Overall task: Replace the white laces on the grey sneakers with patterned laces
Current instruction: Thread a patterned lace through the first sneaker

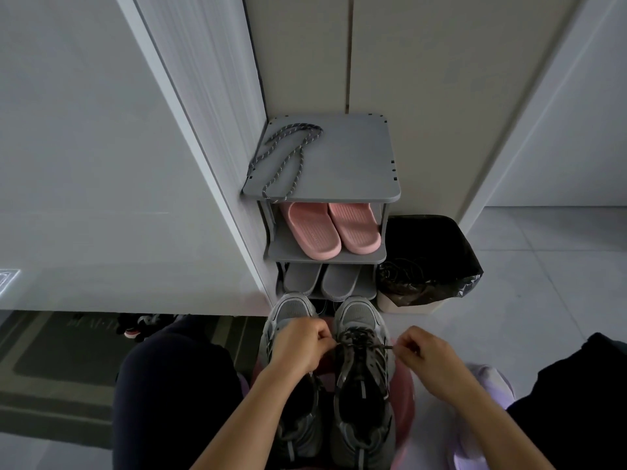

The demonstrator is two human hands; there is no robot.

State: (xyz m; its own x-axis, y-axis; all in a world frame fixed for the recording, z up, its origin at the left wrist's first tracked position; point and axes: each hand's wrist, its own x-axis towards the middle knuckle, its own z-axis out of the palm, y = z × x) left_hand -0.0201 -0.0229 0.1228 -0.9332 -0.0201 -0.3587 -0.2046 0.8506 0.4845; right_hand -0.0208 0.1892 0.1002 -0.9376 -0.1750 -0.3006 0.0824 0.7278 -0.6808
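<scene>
head cam | faces fwd+down | close above hands (359, 354)

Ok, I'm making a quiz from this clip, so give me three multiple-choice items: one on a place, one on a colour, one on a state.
1. Where is the spare patterned lace? A the rack's top shelf; B the bin; C the floor.
2. The slippers on the middle shelf are: A grey; B pink; C white.
3. The left hand and right hand are: A open flat; B pinching the lace of a sneaker; C holding slippers.
Key: 1A, it lies on the top board; 2B, both are pink; 3B, fingers curl on the lace ends.
</scene>
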